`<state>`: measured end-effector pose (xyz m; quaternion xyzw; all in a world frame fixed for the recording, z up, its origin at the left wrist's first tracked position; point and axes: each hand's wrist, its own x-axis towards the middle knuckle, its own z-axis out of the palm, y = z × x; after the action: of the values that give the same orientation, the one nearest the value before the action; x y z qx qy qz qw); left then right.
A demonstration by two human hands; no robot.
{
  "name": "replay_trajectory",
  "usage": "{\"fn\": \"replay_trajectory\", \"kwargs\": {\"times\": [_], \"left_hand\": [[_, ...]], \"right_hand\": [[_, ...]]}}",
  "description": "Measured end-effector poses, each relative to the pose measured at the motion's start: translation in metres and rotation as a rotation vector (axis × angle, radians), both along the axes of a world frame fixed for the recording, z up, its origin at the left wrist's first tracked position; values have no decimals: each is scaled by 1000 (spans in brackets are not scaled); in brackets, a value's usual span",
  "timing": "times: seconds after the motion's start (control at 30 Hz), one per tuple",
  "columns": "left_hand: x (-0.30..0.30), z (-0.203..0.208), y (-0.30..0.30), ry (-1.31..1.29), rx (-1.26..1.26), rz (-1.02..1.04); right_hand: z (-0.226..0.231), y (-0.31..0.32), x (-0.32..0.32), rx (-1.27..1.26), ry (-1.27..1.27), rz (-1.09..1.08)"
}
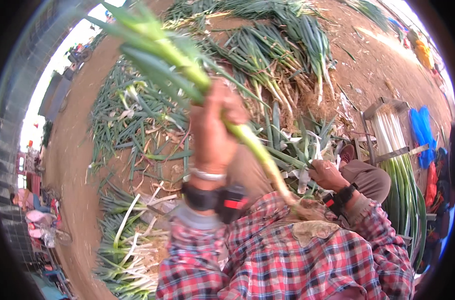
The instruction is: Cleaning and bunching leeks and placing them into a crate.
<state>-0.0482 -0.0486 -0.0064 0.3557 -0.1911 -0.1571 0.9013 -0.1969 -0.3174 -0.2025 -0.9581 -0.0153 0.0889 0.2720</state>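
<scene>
My left hand [215, 127], raised in front of me, is wrapped around a large green onion [260, 150]. Its leaves spread blurred toward the upper left, and the pale root end slants down to my lap. Over my right knee, my right hand [327, 175] is closed with the fingers curled. Green leaves and a whitish strip [303, 181] lie by those fingertips; whether they are gripped is hard to see. Both wrists wear dark bands with red-marked devices.
Untrimmed green onions with roots [287, 65] lie ahead on the dirt ground [357, 75]. Stripped leaves [137, 120] are heaped left of them. More onions [137, 250] rest near left. At right, a metal rack [387, 155] holds cleaned onions [402, 185] beside a blue bag [421, 132].
</scene>
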Motion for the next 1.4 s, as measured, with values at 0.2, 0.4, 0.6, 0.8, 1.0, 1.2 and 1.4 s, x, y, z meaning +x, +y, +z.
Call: {"fn": "replay_trajectory", "kwargs": {"times": [0.2, 0.4, 0.6, 0.8, 1.0, 1.2, 1.4], "left_hand": [[16, 11, 41, 0, 55, 3], [0, 3, 14, 70, -45, -147], [-1, 5, 10, 140, -236, -283], [-4, 27, -12, -48, 203, 154], [-9, 24, -35, -254, 454, 359], [6, -23, -36, -51, 539, 314], [32, -25, -29, -50, 609, 477]], "right_hand": [[37, 7, 29, 337, -249, -5], [169, 118, 77, 1118, -216, 225], [175, 117, 75, 991, -460, 124], [208, 128, 95, 876, -663, -20], [195, 109, 108, 1030, -426, 98], [172, 109, 86, 783, -574, 54], [136, 67, 51, 930, -342, -95]]}}
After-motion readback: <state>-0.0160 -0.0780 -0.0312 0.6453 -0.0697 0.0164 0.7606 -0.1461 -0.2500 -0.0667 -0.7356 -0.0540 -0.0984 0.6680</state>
